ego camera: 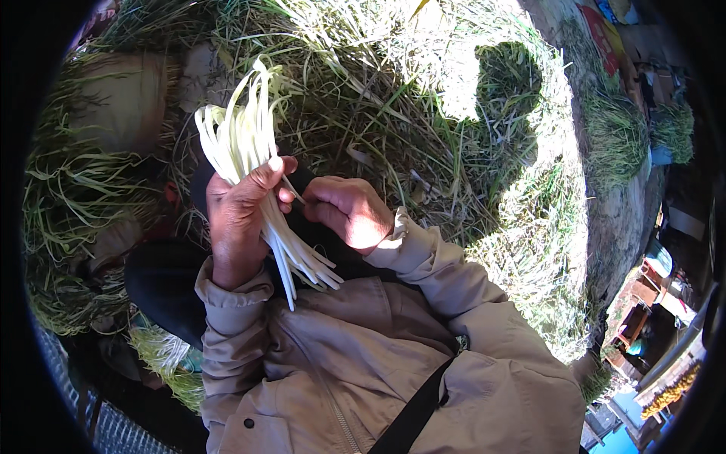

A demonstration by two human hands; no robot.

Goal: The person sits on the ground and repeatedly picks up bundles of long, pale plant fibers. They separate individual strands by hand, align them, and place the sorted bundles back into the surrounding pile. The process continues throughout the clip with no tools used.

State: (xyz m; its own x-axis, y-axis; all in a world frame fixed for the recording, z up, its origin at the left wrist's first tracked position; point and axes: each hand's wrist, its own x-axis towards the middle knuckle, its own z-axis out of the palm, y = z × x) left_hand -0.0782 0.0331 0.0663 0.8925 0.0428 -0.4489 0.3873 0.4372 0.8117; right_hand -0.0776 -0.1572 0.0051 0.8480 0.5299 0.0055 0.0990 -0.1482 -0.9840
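My left hand (244, 198) is closed round a bundle of long, flat, pale yellow-white leafy stalks (244, 136). Their folded leaf ends loop above the fist, and the white stem ends fan out below it over my jacket. My right hand (349, 210) is just to the right of the bundle, its thumb and fingers pinched on one thin pale stalk (293, 189) that runs to my left fingers. The tips of the right fingers are partly hidden. Both hands are above my dark-trousered lap.
Loose green and dry leaves (397, 125) cover the ground ahead. A heap of green leaves (85, 198) lies at the left, beside a pale block-like object (122, 102). Another leafy bundle (170, 357) is by my left elbow. A weathered log (618, 232) borders the right side.
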